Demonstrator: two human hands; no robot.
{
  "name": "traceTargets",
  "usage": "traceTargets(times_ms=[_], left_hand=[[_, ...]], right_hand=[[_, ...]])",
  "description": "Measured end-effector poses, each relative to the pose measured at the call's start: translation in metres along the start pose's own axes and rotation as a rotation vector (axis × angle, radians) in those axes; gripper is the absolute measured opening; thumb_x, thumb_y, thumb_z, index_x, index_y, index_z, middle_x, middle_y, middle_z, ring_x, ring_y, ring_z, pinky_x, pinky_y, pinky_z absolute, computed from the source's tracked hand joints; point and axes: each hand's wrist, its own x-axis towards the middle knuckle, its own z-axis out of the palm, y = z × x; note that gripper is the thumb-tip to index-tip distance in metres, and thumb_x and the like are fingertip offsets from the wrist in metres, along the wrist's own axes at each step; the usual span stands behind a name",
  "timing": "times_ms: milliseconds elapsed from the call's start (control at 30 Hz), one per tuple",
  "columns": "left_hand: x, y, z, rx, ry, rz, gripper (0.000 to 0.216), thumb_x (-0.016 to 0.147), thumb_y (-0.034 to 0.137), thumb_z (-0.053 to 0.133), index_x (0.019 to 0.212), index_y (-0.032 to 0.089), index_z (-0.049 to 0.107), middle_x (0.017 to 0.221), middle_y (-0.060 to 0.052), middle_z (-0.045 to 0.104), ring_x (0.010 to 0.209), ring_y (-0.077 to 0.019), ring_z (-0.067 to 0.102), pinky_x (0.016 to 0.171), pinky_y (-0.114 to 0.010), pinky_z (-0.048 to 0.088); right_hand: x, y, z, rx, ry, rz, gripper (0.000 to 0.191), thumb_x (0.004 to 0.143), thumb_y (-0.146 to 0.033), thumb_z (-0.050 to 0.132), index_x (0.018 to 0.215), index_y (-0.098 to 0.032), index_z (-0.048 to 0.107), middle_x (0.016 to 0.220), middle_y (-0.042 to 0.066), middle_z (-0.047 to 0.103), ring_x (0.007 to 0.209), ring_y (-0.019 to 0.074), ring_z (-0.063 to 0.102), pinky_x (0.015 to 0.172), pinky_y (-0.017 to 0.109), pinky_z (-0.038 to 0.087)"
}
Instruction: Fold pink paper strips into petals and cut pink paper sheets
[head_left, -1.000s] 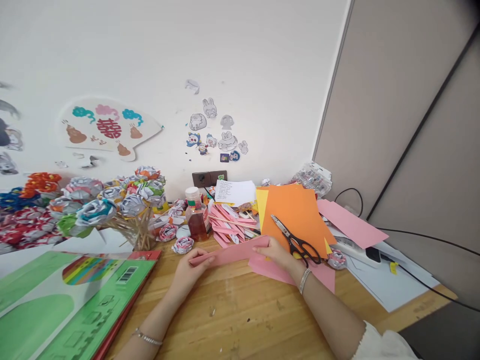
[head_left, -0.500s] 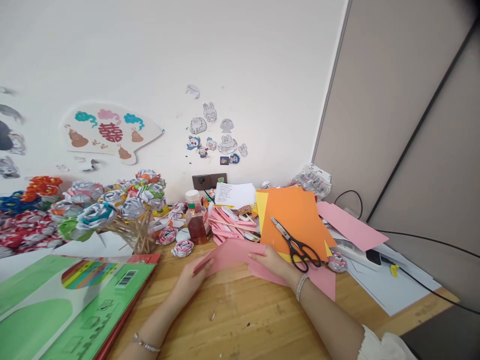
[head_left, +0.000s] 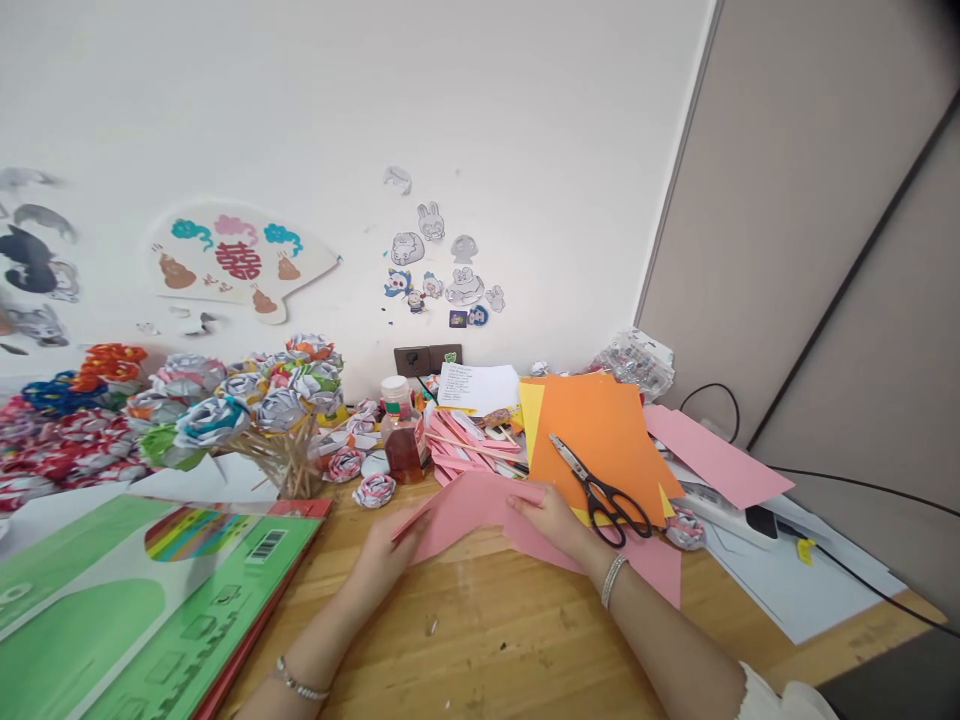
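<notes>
A sheet of pink paper (head_left: 469, 505) is stretched between my two hands above the wooden table, bent upward in the middle. My left hand (head_left: 390, 545) grips its left end, which looks folded or curled over. At the right end, my right hand (head_left: 546, 518) pinches the paper between thumb and fingers. Under my right wrist lies another pink sheet (head_left: 660, 565) on the table. Black-handled scissors (head_left: 600, 492) rest on a stack of orange paper (head_left: 592, 420) just beyond my right hand.
On the left lies a green paper pack (head_left: 150, 600), with paper roses on sticks (head_left: 277, 410) behind it. A bottle of reddish liquid (head_left: 403, 440) stands beside a heap of pink strips (head_left: 469, 445). To the right are a power strip (head_left: 724, 510), cables and white sheets (head_left: 795, 590).
The camera view has turned slightly left, so everything sits a little further right. Both hands keep hold of the pink paper, with hardly any change in its shape.
</notes>
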Motion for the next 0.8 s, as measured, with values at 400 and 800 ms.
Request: traceTargets(times_ms=[400,800], left_hand=[[-0.001,0.011,-0.004,-0.473,-0.024,-0.331,0.039,0.062,0.042,0.064,0.089,0.014,0.066,0.091,-0.007,0.07,0.09,-0.0274,0.06,0.078,-0.038,0.048],[-0.001,0.002,0.01,-0.405,0.061,-0.412,0.048,0.056,0.044,0.066,0.092,0.012,0.062,0.097,-0.012,0.068,0.09,-0.0278,0.061,0.073,-0.035,0.051]], right_hand=[[-0.002,0.006,-0.01,0.287,-0.124,0.197,0.044,0.063,-0.037,0.066,0.098,-0.013,0.059,0.093,0.008,0.064,0.088,0.0219,0.057,0.082,0.037,0.042],[0.0,0.013,-0.007,0.391,-0.119,0.265,0.044,0.059,-0.031,0.069,0.099,-0.015,0.059,0.093,0.008,0.064,0.088,0.0238,0.057,0.077,0.037,0.045]])
